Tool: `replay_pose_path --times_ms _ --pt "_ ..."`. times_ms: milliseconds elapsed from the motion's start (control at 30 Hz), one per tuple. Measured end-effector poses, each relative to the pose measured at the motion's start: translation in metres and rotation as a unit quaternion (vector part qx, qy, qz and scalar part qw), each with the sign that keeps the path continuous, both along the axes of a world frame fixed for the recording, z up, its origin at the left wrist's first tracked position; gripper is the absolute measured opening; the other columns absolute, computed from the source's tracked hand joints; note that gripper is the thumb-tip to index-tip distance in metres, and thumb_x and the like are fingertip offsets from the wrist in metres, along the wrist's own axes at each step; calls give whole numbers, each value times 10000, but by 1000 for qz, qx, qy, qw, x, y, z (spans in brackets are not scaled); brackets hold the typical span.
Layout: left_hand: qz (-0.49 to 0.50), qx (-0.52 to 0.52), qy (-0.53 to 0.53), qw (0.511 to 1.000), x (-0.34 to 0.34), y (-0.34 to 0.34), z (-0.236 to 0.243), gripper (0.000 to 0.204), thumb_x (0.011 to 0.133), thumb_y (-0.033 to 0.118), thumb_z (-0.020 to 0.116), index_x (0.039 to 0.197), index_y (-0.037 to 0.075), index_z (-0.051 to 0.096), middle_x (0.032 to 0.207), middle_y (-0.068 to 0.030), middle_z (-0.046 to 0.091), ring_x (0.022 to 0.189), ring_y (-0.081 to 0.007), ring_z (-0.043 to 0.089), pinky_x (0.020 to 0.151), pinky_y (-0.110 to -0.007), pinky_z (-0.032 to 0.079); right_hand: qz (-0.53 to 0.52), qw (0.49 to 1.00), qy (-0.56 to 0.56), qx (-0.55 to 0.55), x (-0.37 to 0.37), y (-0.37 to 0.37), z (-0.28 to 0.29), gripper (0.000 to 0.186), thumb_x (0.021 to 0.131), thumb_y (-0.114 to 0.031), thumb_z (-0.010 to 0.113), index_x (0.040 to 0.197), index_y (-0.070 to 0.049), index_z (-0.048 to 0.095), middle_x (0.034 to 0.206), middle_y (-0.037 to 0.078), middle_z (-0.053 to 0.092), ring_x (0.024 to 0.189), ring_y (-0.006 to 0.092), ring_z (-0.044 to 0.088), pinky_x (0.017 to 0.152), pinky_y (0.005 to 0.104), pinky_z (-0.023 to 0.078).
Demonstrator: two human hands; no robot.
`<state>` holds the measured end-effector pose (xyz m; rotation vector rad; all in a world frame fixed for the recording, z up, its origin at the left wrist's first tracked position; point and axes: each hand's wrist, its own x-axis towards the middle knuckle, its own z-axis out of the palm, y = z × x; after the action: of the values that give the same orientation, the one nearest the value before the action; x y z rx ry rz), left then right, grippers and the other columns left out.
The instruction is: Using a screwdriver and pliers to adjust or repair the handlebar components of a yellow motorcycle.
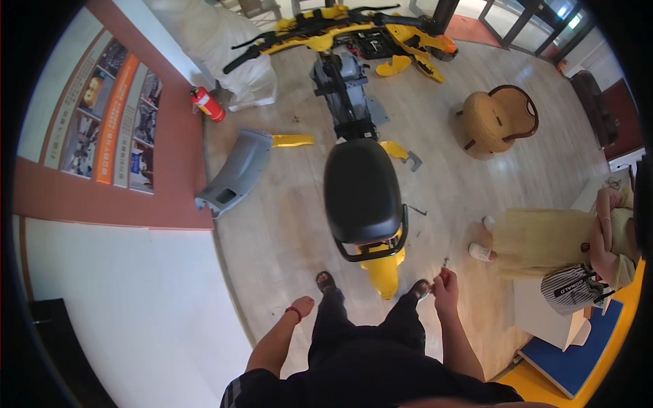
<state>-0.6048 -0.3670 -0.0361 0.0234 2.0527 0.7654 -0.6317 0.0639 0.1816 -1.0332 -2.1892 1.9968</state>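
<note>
My right hand (446,292) is closed around a small tool with a red handle (445,275) and a thin metal end pointing away from me; its exact kind is too small to tell. My left hand (304,306), with a red bracelet at the wrist, hangs in a loose fist, and nothing shows in it. Between and beyond my hands stands a partly stripped yellow scooter. Its black seat (362,190) and rear grab rail (371,255) face me, above a yellow rear fender (385,275). Farther off, the frame (340,88) is bare below the handlebar (320,37).
A grey body panel (239,170) and yellow panels (394,66) lie on the floor. A red fire extinguisher (208,104) stands by the left wall. At right are a wicker chair (491,119), a person in a yellow skirt (534,241) with folded arms, and a blue-topped table (578,357).
</note>
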Motion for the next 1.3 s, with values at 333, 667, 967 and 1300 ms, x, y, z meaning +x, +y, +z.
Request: replay_pose_path --times_ms 333,667,967,1300 --pt "421 298 -74 854 -92 -99 157 351 933 260 464 1186 18 496 968 -82 588 786 -131 555 690 -261 490 200 974 -12 -106 -54 -132 79 299 820 -102 605 1085 17 535 778 -6 528 649 65 479 590 208 407" --pt "327 614 -117 709 -249 -31 283 317 945 248 431 1194 52 449 1094 -113 557 960 -232 582 842 -392 472 310 936 -21 -164 -123 -226 90 315 808 -128 630 1094 -18 561 808 -17 545 705 58 496 631 210 413" --pt "312 631 -89 704 -382 -97 305 267 949 244 423 1081 25 499 1011 -120 586 939 -251 587 818 -383 484 322 921 27 -216 -274 -272 126 308 815 -83 584 1105 -12 510 881 -1 556 731 63 488 651 209 419" --pt "214 588 -183 758 -510 -39 322 213 934 188 456 1077 34 495 1002 -108 568 909 -201 571 833 -360 471 134 964 85 -213 -315 -252 139 303 816 -52 560 1110 5 517 930 55 602 733 74 517 654 212 430"
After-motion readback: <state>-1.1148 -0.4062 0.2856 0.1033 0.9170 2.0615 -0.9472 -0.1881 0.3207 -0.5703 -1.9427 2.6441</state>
